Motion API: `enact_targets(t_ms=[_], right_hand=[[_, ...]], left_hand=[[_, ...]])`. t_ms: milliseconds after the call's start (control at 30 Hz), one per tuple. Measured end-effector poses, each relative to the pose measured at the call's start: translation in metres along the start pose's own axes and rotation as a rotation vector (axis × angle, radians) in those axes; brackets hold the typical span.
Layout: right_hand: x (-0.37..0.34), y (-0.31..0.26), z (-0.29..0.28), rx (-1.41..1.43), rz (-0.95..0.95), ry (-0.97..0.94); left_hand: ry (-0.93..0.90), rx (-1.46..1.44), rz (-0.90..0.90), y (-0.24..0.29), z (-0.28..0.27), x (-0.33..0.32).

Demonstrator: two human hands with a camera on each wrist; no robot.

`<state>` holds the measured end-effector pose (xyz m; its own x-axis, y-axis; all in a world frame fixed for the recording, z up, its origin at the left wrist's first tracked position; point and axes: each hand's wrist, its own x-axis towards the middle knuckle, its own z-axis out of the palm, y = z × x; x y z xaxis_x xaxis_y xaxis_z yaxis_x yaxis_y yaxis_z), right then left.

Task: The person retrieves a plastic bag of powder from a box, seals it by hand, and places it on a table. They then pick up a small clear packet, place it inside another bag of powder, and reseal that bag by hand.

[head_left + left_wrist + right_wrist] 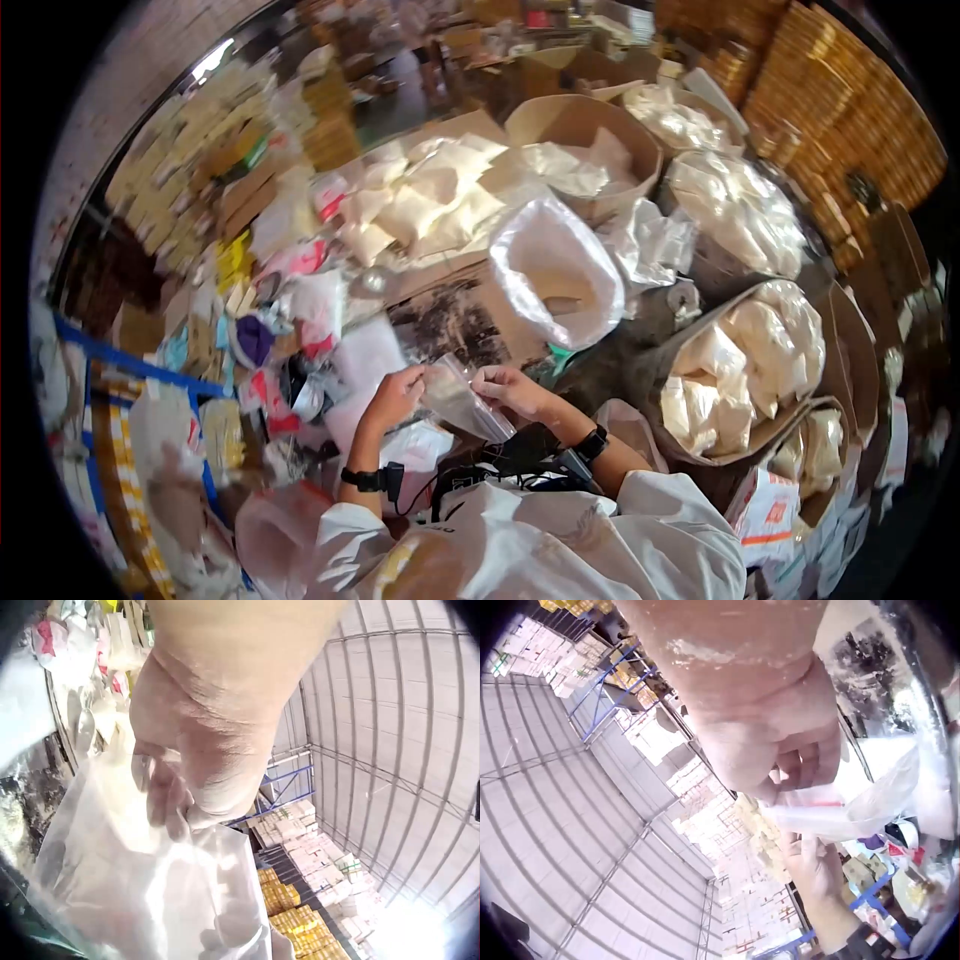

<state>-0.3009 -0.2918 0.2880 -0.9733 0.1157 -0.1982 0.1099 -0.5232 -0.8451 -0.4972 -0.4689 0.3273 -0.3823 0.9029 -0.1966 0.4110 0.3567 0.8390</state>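
A clear flat plastic bag (462, 405) is stretched between both hands in front of the body. My left hand (398, 396) pinches one edge of it between thumb and fingers, as the left wrist view of the bag (157, 885) shows. My right hand (512, 388) grips the opposite edge with curled fingers. In the right wrist view, a thin red line runs along the bag (840, 810) near the fingers. Just beyond the hands stands a large open white sack (507, 265) with pale powder low inside it.
A dark-stained board (450, 325) lies ahead of the hands. Filled pale pouches (430, 205) are heaped behind it. At right stand large drums lined with plastic, one full of pouches (720, 385). Crumpled packaging (315, 310) and a blue frame (150, 368) are at left.
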Motion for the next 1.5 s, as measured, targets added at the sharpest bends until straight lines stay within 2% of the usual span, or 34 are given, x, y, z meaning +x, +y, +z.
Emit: enact_targets(t_ms=[67,100,133,167,233,267,333,367,400,467,500,600,633,767,833,900,1033,1133,1200,1233,1300,1400,1500], right_hand=[[0.021,0.018,0.001,0.053,-0.013,-0.026],[0.028,0.015,0.011,0.008,-0.028,0.032],[0.037,0.012,0.022,-0.043,-0.047,0.097],[0.059,0.030,0.023,-0.221,-0.188,0.165],[0.094,0.055,0.034,-0.490,-0.267,0.262],[0.108,0.063,0.044,-0.627,-0.308,0.311],[0.124,0.059,0.081,-0.582,-0.249,0.324],[0.131,0.058,0.099,-0.522,-0.152,0.278],[0.143,0.058,0.114,-0.468,-0.065,0.235],[0.172,0.079,0.135,-0.484,-0.017,0.233],[0.187,0.095,0.142,-0.714,-0.172,0.281],[0.216,0.115,0.168,-0.520,-0.136,0.189],[0.221,0.117,0.175,-0.666,-0.177,0.188],[0.241,0.124,0.195,-0.547,-0.112,0.080],[0.249,0.123,0.205,-0.579,-0.062,0.056],[0.257,0.129,0.206,-0.633,-0.030,0.028],[0.266,0.135,0.212,-0.566,-0.011,0.000],[0.280,0.143,0.208,-0.732,-0.047,-0.044],[0.282,0.124,0.217,-0.851,-0.071,-0.032],[0.285,0.122,0.216,-0.788,-0.045,-0.065],[0.295,0.128,0.214,-0.609,0.018,-0.123],[0.297,0.125,0.213,-0.559,0.085,-0.135],[0.299,0.117,0.214,-0.630,0.090,-0.154]], left_hand=[[0.321,0.209,0.090,-0.021,0.003,-0.004],[0.660,0.407,0.292,-0.017,0.009,-0.005],[0.758,0.558,0.245,-0.019,0.006,-0.009],[0.730,0.344,0.166,-0.022,0.009,-0.014],[0.593,-0.051,0.018,-0.032,0.019,-0.023],[0.572,-0.123,-0.013,-0.038,0.021,-0.025],[0.517,-0.263,-0.073,-0.052,0.019,-0.030],[0.542,-0.315,-0.093,-0.057,0.013,-0.034],[0.529,-0.218,-0.111,-0.075,0.003,-0.040],[0.605,-0.316,-0.077,-0.112,-0.011,-0.046],[0.620,-0.316,-0.096,-0.124,-0.021,-0.053],[0.648,-0.308,-0.068,-0.149,-0.056,-0.070],[0.635,-0.322,-0.074,-0.156,-0.066,-0.078],[0.587,-0.507,-0.098,-0.205,-0.084,-0.100],[0.559,-0.561,-0.126,-0.223,-0.089,-0.102],[0.570,-0.635,-0.129,-0.218,-0.097,-0.107],[0.604,-0.681,-0.138,-0.218,-0.103,-0.113],[0.625,-0.666,-0.162,-0.228,-0.107,-0.115],[0.615,-0.713,-0.169,-0.222,-0.116,-0.114],[0.639,-0.720,-0.213,-0.223,-0.115,-0.113],[0.640,-0.674,-0.169,-0.228,-0.117,-0.110],[0.656,-0.661,-0.155,-0.231,-0.117,-0.105],[0.659,-0.588,-0.159,-0.257,-0.108,-0.098]])
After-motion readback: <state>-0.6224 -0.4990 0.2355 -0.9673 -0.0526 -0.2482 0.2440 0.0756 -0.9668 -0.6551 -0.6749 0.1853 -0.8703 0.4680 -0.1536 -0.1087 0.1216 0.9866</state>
